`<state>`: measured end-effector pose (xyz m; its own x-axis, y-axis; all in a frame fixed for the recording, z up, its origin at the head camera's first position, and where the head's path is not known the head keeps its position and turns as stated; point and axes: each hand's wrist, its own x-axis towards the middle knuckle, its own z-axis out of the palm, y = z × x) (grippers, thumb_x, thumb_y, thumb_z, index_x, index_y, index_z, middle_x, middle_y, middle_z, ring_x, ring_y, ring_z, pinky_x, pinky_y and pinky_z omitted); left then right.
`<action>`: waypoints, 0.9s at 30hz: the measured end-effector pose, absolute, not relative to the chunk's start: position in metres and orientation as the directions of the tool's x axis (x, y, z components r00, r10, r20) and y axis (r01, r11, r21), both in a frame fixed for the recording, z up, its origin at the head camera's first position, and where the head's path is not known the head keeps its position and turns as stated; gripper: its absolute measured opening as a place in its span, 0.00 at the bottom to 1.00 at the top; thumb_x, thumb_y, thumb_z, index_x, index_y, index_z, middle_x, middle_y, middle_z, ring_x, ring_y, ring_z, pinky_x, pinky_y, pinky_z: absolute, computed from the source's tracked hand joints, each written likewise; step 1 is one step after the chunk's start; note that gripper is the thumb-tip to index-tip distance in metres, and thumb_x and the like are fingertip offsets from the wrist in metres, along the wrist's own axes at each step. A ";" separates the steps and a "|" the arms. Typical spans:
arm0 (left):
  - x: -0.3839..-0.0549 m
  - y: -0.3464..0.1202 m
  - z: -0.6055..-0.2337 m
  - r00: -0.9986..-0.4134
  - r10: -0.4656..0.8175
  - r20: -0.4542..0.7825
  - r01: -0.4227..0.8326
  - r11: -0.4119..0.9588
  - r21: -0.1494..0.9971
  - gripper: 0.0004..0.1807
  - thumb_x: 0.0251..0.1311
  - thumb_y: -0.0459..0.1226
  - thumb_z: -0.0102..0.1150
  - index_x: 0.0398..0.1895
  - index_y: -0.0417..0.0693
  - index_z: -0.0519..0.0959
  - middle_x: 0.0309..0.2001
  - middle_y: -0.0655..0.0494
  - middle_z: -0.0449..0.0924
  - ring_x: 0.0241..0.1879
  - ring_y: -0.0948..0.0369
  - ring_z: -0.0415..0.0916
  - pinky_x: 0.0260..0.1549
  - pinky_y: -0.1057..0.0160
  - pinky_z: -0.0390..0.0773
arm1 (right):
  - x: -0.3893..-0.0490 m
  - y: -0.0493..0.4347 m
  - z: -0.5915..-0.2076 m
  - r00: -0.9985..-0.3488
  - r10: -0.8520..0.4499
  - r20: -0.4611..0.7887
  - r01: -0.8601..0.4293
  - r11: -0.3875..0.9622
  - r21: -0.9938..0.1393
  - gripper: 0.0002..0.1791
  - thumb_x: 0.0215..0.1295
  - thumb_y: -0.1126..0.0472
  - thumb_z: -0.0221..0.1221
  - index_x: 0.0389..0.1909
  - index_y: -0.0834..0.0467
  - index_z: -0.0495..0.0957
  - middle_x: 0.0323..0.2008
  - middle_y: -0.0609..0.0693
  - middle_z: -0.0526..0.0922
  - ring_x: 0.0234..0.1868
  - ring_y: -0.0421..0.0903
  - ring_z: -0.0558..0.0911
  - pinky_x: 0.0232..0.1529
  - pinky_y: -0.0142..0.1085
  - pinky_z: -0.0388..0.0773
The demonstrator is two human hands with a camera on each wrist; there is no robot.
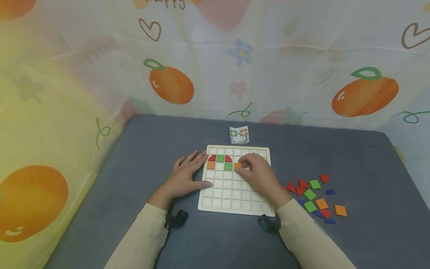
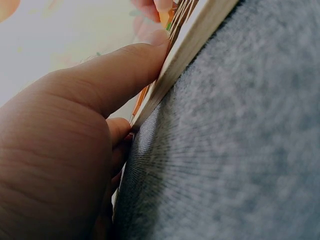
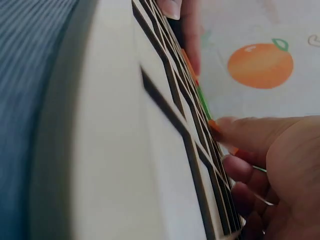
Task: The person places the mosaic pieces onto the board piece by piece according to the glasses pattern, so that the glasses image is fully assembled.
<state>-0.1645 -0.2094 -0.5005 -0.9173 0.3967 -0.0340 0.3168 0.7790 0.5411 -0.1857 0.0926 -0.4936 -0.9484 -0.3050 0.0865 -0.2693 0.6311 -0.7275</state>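
1. One orange tile point(image 1: 237, 165), toward the far end of the gridded board point(image 1: 231, 194), about mid-width, just beside a green tile point(image 1: 228, 166). Fully seated in a cell or not: can't tell.
2. Right hand point(image 1: 260, 172): thumb and fingers clamped on that orange tile.
3. Handling, best guess: light, stiff, thin, maybe a bit slippery, not very fragile. Take hold by opposite edges, fingertips only.
4. Left hand point(image 1: 183, 178): fingers apart, thumb over the board's left edge, fingertips by its far left corner; nothing gripped.
5. Board: flat, pale, looks rigid and light, could slide if nudged; best held by the rim. Also on it: two red tiles point(image 1: 212, 158) with another green tile point(image 1: 220, 158) between, plus another orange tile point(image 1: 211, 165) nearer the person, at left.
6. Right of the board, loose on the bench point(image 1: 369, 168): red pieces point(image 1: 324, 178), green pieces point(image 1: 315, 184), orange pieces point(image 1: 340, 210), blue pieces point(image 1: 330, 191).
7. Small pattern card point(image 1: 239, 135) just beyond the board's far edge.
8. Behind: cloth point(image 1: 289, 56) with printed fruit. Pale sleeves point(image 1: 312, 231) on both arms.
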 end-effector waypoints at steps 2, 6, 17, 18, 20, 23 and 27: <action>-0.165 -0.209 -0.499 -0.918 0.396 -0.035 0.317 0.781 0.538 0.59 0.63 0.66 0.71 0.90 0.56 0.54 0.87 0.64 0.48 0.86 0.54 0.37 0.78 0.38 0.37 | -0.186 0.090 -0.493 -0.947 -0.309 0.090 -0.279 0.649 -0.708 0.15 0.70 0.57 0.75 0.52 0.58 0.87 0.41 0.46 0.82 0.43 0.47 0.79 0.49 0.48 0.78; -0.164 -0.209 -0.497 -0.916 0.399 -0.028 0.323 0.779 0.538 0.59 0.63 0.65 0.72 0.90 0.55 0.55 0.87 0.62 0.49 0.86 0.53 0.38 0.78 0.37 0.37 | -0.186 0.087 -0.491 -0.947 -0.308 0.093 -0.284 0.663 -0.693 0.15 0.70 0.57 0.75 0.52 0.58 0.87 0.40 0.45 0.82 0.42 0.48 0.79 0.50 0.49 0.78; -0.164 -0.210 -0.500 -0.916 0.399 -0.029 0.324 0.782 0.532 0.59 0.64 0.66 0.71 0.90 0.55 0.55 0.87 0.63 0.49 0.86 0.53 0.38 0.78 0.39 0.37 | -0.184 0.092 -0.496 -0.957 -0.274 0.089 -0.234 0.555 -0.799 0.18 0.73 0.53 0.73 0.57 0.57 0.86 0.42 0.47 0.82 0.37 0.49 0.76 0.41 0.47 0.75; -0.164 -0.210 -0.501 -0.916 0.399 -0.030 0.324 0.782 0.532 0.59 0.64 0.66 0.71 0.90 0.55 0.55 0.87 0.64 0.49 0.86 0.53 0.38 0.78 0.39 0.37 | -0.184 0.093 -0.497 -0.958 -0.272 0.091 -0.229 0.534 -0.814 0.18 0.74 0.53 0.72 0.57 0.57 0.86 0.42 0.47 0.82 0.37 0.48 0.76 0.41 0.47 0.74; -0.165 -0.210 -0.502 -0.917 0.397 -0.028 0.323 0.784 0.529 0.59 0.63 0.67 0.71 0.90 0.56 0.54 0.88 0.64 0.49 0.86 0.53 0.38 0.78 0.39 0.37 | -0.184 0.096 -0.497 -0.958 -0.270 0.093 -0.222 0.498 -0.838 0.18 0.74 0.53 0.72 0.57 0.57 0.86 0.42 0.47 0.82 0.37 0.49 0.76 0.40 0.47 0.75; -0.165 -0.210 -0.504 -0.919 0.394 -0.029 0.321 0.786 0.528 0.59 0.63 0.67 0.71 0.90 0.56 0.54 0.88 0.64 0.48 0.86 0.54 0.38 0.78 0.39 0.37 | -0.183 0.099 -0.496 -0.958 -0.276 0.082 -0.205 0.457 -0.866 0.18 0.76 0.53 0.70 0.59 0.58 0.85 0.43 0.47 0.83 0.39 0.49 0.77 0.42 0.47 0.75; -0.166 -0.210 -0.504 -0.919 0.392 -0.026 0.321 0.786 0.529 0.59 0.63 0.66 0.72 0.90 0.55 0.55 0.87 0.64 0.49 0.86 0.53 0.38 0.78 0.39 0.37 | -0.182 0.103 -0.494 -0.958 -0.278 0.068 -0.181 0.406 -0.896 0.19 0.79 0.51 0.67 0.61 0.58 0.84 0.44 0.49 0.83 0.42 0.50 0.79 0.47 0.48 0.77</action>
